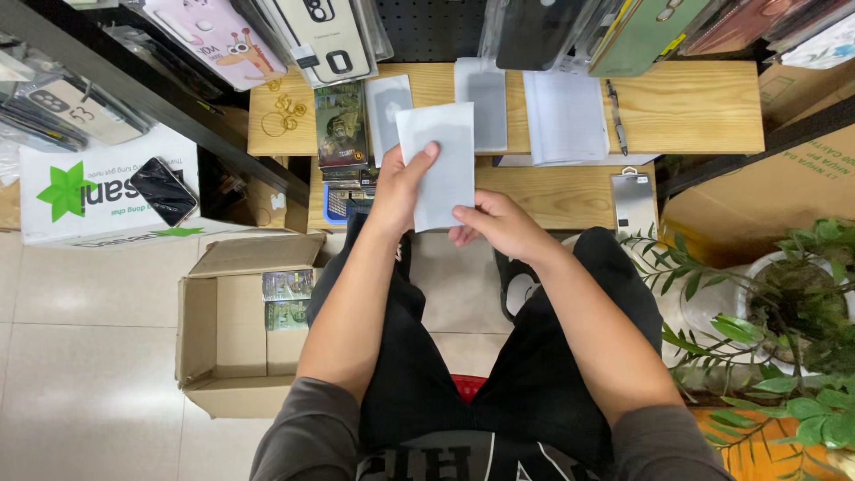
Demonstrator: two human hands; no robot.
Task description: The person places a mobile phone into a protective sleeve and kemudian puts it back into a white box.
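Both my hands hold a flat white sleeve upright in front of me, over the edge of a low wooden shelf. My left hand grips its left edge, thumb on the front. My right hand pinches its lower right corner. On the shelf behind it lie two similar pale sleeves, a stack of dark printed packets and a white notepad with a pen.
An open cardboard box with a few printed packets stands on the tiled floor at my left. A white carton with a phone on it is further left. Phone cases hang above. Potted plants crowd the right.
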